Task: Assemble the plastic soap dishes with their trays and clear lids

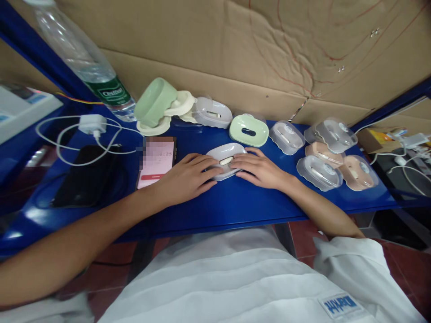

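Note:
A grey oval soap dish (232,150) lies on the blue table in front of me, with a small cream oblong piece (226,160) at its centre. My left hand (191,176) is around the dish's left end, its fingers reaching over the rim and its thumb on the near side. From the other end my right hand (261,168) grips it, fingertips beside the cream piece. Just behind stands a light green soap dish (249,130) with a dark slot. A grey dish (213,113) and a grey lidded one (287,137) are to either side of it.
Several clear-lidded grey and peach boxes (358,172) cluster at the right. Green (156,101) and cream parts (180,103) are piled at back left, beside a water bottle (111,92). A lit phone (158,157), a dark phone (85,179) and a charger cable (60,146) lie left.

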The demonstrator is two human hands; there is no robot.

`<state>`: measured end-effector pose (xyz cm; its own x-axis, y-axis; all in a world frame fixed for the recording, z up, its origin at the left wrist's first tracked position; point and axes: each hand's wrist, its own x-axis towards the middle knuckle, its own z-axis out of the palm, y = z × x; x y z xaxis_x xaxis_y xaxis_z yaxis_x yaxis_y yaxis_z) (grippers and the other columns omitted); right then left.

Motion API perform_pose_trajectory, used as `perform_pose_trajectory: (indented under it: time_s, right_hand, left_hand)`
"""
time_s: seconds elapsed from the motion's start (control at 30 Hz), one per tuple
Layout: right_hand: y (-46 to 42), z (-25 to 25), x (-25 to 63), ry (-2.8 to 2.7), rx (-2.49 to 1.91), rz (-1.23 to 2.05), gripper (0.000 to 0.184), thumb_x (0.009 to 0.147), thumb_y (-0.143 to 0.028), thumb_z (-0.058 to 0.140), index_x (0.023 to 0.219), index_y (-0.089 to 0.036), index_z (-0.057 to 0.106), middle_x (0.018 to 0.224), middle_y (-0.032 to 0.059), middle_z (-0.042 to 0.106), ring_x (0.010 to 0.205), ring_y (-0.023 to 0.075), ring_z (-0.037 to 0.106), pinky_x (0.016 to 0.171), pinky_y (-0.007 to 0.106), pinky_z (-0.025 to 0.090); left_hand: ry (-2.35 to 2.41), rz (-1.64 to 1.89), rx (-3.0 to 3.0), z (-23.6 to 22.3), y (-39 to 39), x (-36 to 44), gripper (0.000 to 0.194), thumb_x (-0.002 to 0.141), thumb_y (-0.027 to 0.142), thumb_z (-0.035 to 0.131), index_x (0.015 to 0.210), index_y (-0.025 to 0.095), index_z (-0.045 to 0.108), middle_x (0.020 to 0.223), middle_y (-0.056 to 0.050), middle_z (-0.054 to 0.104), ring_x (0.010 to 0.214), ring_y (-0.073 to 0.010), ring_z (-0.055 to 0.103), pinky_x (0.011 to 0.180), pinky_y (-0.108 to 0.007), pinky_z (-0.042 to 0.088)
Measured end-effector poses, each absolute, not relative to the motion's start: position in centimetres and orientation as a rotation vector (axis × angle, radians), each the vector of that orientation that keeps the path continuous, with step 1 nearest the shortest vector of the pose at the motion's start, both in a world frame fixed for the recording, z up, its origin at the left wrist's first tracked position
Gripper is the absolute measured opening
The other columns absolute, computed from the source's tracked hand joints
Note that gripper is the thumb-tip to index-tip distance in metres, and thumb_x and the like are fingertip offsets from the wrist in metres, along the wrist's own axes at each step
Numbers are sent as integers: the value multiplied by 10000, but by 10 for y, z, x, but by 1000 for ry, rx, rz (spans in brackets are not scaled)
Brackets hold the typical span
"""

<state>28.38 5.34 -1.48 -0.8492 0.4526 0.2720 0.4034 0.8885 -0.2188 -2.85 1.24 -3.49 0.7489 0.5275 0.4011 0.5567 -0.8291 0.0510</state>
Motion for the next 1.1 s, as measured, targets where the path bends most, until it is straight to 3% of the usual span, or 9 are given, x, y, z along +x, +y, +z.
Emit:
perform_pose_trajectory:
  time_s: [0.1,0.2,0.33,0.43,0.53,0.6,0.7,0.87,1.1]
  right_hand:
    - [76,13,271,-2665,-698,164,415,1186,-444,489,1454,-217,711,1457,127,768,1412,303,691,1259,545,460]
    - [120,42,238,-2603,-775,106,490,1160,-481,552,1576,-229,609,1629,132,637,1537,360,577,1293,605,433]
    - [182,57,180,-2650,-890,97,905,1017,-583,795,1729,-191,397,1816,165,369,1683,413,359,1359,636,343]
    - [206,52,146,-2696,-1054,118,1074,958,-574,866,1759,-102,329,1820,241,327,1675,452,357,1360,652,325]
    - [214,43,131,-2727,-1118,123,987,929,-555,894,1700,-114,464,1722,214,506,1570,472,517,1293,677,432]
    - [215,41,130,-2726,-1138,108,824,945,-546,875,1605,-140,595,1590,172,650,1480,439,619,1240,645,510]
    - [216,46,137,-2665,-1133,91,668,988,-529,827,1506,-130,686,1461,184,742,1390,387,694,1206,571,553]
    - [206,62,163,-2546,-1027,5,513,1003,-499,808,1357,-130,775,1329,183,803,1258,379,762,1131,522,590]
    - [128,48,232,-2250,-1019,-46,705,1010,-578,788,1542,-128,679,1582,227,660,1488,418,635,1276,601,505]
  left_hand:
    - [-908,-633,-2908,-33,13,-28,262,1126,317,612,1329,214,743,1381,-119,749,1293,-298,692,1132,-456,530]
    - [-939,-595,-2915,-29,12,-28,239,1132,332,609,1280,209,751,1370,-119,744,1290,-294,686,1142,-449,518]
    - [-956,-528,-2915,-27,9,-28,238,1128,312,612,1293,209,749,1370,-117,741,1273,-296,689,1120,-448,517]
    - [-951,-503,-2922,-26,8,-27,239,1127,306,612,1300,205,743,1372,-116,738,1290,-297,680,1096,-429,518]
    - [-951,-503,-2925,-26,7,-28,231,1124,296,613,1299,208,735,1374,-114,736,1292,-289,677,1086,-414,513]
    - [-952,-503,-2919,-26,7,-28,222,1123,290,613,1294,209,729,1371,-112,735,1283,-284,679,1078,-410,513]
    - [-941,-501,-2912,-27,6,-28,208,1119,279,624,1289,212,722,1358,-107,736,1272,-278,686,1058,-406,527]
    - [-933,-509,-2898,-27,7,-27,212,1083,250,671,1286,208,716,1355,-105,733,1262,-281,702,1055,-411,570]
    - [-914,-660,-2985,-31,6,-28,198,1038,149,642,1223,177,706,1378,-127,718,1343,-284,691,1195,-434,571]
